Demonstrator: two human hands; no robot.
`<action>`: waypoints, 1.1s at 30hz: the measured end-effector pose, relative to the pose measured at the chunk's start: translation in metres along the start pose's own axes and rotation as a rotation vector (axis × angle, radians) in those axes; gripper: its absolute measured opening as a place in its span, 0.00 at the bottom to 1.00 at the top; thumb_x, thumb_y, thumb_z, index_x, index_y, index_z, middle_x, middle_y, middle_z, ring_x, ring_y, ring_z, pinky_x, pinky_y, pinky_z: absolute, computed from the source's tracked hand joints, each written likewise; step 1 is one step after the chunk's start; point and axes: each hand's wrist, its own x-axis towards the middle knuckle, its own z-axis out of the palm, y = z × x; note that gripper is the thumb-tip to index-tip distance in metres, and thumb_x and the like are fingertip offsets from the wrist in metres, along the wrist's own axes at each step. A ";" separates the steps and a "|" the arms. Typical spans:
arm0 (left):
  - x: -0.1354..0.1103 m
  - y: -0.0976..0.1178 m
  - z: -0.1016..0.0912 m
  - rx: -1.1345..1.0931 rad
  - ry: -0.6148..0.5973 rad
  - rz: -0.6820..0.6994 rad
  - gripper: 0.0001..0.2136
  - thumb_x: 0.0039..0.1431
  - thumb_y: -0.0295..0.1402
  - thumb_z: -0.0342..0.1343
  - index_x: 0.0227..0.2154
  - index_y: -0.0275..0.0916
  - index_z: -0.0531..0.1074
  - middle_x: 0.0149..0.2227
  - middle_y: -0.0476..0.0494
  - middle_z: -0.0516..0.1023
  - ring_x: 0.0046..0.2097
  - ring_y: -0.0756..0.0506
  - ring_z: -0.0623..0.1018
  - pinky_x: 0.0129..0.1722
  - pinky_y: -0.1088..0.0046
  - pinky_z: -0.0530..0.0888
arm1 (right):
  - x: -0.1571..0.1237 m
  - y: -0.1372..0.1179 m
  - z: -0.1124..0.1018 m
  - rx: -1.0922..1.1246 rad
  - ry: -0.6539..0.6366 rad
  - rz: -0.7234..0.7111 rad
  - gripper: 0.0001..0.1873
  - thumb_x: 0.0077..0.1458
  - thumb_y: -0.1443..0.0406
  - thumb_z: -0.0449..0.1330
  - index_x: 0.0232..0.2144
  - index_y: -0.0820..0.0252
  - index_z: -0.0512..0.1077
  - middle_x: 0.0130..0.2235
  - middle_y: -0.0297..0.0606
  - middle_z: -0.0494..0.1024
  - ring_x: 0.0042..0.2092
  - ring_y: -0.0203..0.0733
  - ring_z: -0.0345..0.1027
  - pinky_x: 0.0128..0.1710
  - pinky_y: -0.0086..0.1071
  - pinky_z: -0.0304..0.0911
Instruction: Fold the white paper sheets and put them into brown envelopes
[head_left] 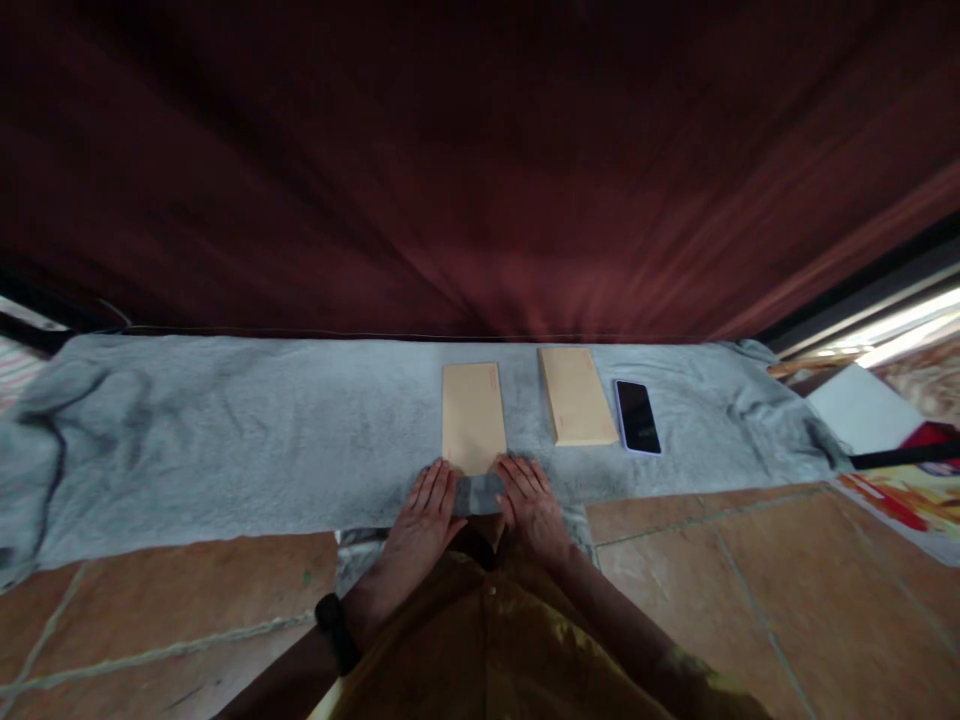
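Note:
A brown paper envelope (pixel 472 415) with small red print in its upper corner lies flat on a grey cloth. My left hand (pixel 427 505) rests palm down at its near left corner, fingers stretched out and touching the edge. At the near right corner, my right hand (pixel 529 500) lies the same way, fingertips on the corner. Both hands are open and grip nothing that I can see. To the right of the envelope is a thicker stack of brown envelopes (pixel 577 397), slightly turned.
Beside the stack lies a phone (pixel 639 417) with a dark screen and pale purple case. The grey cloth (pixel 225 430) covers a long narrow surface. A dark red curtain (pixel 450 200) hangs behind it. White and printed sheets (pixel 866 410) are at the far right, above a tiled floor (pixel 697 570).

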 end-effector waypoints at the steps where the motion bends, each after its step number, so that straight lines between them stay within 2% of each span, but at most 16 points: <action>1: 0.002 0.000 -0.001 -0.008 0.004 0.001 0.34 0.66 0.41 0.52 0.68 0.26 0.52 0.68 0.23 0.59 0.71 0.32 0.56 0.67 0.51 0.63 | 0.004 -0.003 0.001 0.015 0.002 -0.009 0.25 0.70 0.63 0.48 0.65 0.65 0.63 0.65 0.45 0.68 0.68 0.48 0.56 0.69 0.49 0.51; 6: 0.009 0.001 -0.008 -0.025 0.001 0.003 0.28 0.66 0.39 0.53 0.66 0.34 0.60 0.66 0.27 0.64 0.70 0.32 0.60 0.65 0.50 0.66 | 0.023 -0.017 0.011 0.096 -0.029 -0.127 0.26 0.69 0.60 0.50 0.65 0.64 0.62 0.67 0.45 0.65 0.68 0.47 0.55 0.69 0.48 0.53; 9: 0.012 0.001 -0.007 -0.020 0.021 -0.009 0.26 0.65 0.38 0.54 0.63 0.34 0.63 0.65 0.27 0.66 0.69 0.32 0.62 0.64 0.51 0.67 | 0.026 -0.017 0.017 0.104 -0.031 -0.149 0.26 0.69 0.60 0.52 0.65 0.64 0.63 0.66 0.45 0.65 0.68 0.47 0.57 0.69 0.47 0.53; 12: 0.014 0.002 -0.005 -0.043 0.055 -0.006 0.25 0.67 0.39 0.51 0.63 0.32 0.63 0.64 0.28 0.67 0.68 0.34 0.65 0.63 0.54 0.69 | 0.023 -0.013 0.019 0.085 -0.023 -0.145 0.26 0.69 0.60 0.52 0.65 0.63 0.62 0.67 0.44 0.65 0.68 0.46 0.57 0.69 0.46 0.53; 16: 0.019 0.004 -0.008 -0.120 0.092 -0.004 0.25 0.71 0.38 0.44 0.67 0.34 0.57 0.64 0.32 0.69 0.65 0.38 0.69 0.63 0.56 0.69 | 0.018 -0.009 0.020 0.048 0.001 -0.129 0.27 0.68 0.60 0.54 0.66 0.63 0.62 0.67 0.43 0.64 0.68 0.46 0.56 0.69 0.44 0.53; 19: 0.027 0.006 -0.014 -0.158 0.087 0.015 0.27 0.72 0.39 0.41 0.70 0.37 0.51 0.66 0.35 0.66 0.67 0.41 0.67 0.64 0.58 0.67 | 0.015 -0.010 0.022 0.028 0.014 -0.134 0.28 0.67 0.61 0.55 0.66 0.64 0.61 0.66 0.45 0.65 0.68 0.46 0.56 0.69 0.45 0.54; 23: 0.041 0.007 -0.014 -0.175 0.036 0.087 0.30 0.72 0.43 0.43 0.71 0.38 0.45 0.70 0.37 0.59 0.70 0.42 0.60 0.67 0.58 0.62 | 0.012 -0.010 0.025 0.017 0.038 -0.136 0.29 0.64 0.63 0.58 0.64 0.66 0.63 0.63 0.48 0.70 0.67 0.45 0.57 0.68 0.44 0.55; 27: 0.058 0.004 -0.005 -0.165 0.003 0.125 0.30 0.72 0.45 0.42 0.71 0.39 0.46 0.71 0.38 0.57 0.71 0.43 0.57 0.69 0.58 0.59 | 0.007 -0.009 0.029 0.023 0.043 -0.162 0.26 0.63 0.63 0.59 0.62 0.63 0.67 0.63 0.48 0.70 0.67 0.46 0.57 0.68 0.46 0.55; 33: 0.084 -0.007 -0.004 -0.152 -0.016 0.145 0.29 0.72 0.46 0.42 0.70 0.36 0.51 0.71 0.37 0.56 0.72 0.43 0.56 0.69 0.58 0.59 | 0.004 -0.012 0.030 0.057 0.059 -0.101 0.21 0.64 0.65 0.58 0.58 0.64 0.70 0.61 0.47 0.72 0.66 0.47 0.60 0.67 0.46 0.59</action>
